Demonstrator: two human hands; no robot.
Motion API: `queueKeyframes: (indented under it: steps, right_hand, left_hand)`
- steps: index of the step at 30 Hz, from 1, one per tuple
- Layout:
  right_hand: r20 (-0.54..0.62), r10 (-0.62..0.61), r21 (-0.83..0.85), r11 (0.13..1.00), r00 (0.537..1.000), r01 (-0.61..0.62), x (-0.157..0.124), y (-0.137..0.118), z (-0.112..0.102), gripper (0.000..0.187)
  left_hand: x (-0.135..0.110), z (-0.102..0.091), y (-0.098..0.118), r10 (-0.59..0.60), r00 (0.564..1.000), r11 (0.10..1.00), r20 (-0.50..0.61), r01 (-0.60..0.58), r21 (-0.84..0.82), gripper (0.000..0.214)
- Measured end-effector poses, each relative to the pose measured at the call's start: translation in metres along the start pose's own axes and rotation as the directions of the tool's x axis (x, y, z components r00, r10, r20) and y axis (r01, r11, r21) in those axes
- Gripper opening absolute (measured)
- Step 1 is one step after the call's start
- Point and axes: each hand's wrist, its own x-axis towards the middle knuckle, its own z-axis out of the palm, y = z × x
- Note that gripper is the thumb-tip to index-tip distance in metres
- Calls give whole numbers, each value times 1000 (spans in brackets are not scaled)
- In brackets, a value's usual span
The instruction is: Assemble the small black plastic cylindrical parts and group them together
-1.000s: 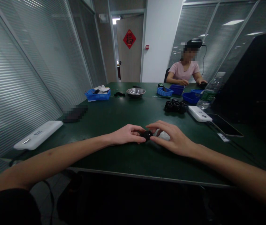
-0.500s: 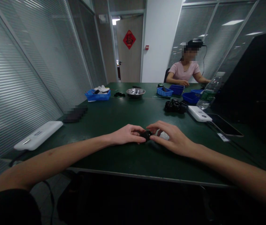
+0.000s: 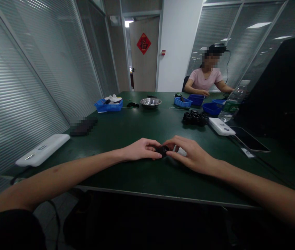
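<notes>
A small black round part (image 3: 162, 150) rests on the green table (image 3: 142, 173) near the front edge. My left hand (image 3: 140, 150) is closed around its left side, thumb and fingers pinching it. My right hand (image 3: 189, 154) meets it from the right, fingertips curled onto the part. A small white thing (image 3: 181, 151) peeks out under my right fingers; I cannot make out what it is.
A pile of black round parts (image 3: 195, 118) lies further back right, beside a white power bank (image 3: 221, 126), a phone (image 3: 250, 139) and a water bottle (image 3: 232, 102). Blue bins (image 3: 108, 105) and a metal bowl (image 3: 150, 102) stand mid-table. A person in pink (image 3: 206, 80) sits at the far end.
My right hand has closed in slightly toward the black part, covering more of the white thing. The left hand has not moved.
</notes>
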Motion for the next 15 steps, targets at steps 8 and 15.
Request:
queueKeyframes:
  steps: [8, 15]
  right_hand:
    - [-5, -67, 90, 994, 998, 67, -1, -4, -1, 29]
    - [4, -37, 11, 999, 999, 37, 0, -3, 0, 24]
  left_hand:
    - [-2, 3, 6, -6, 1000, 1000, -22, 7, 24, 48]
    - [-1, 2, 3, 9, 1000, 1000, -3, -9, 29, 47]
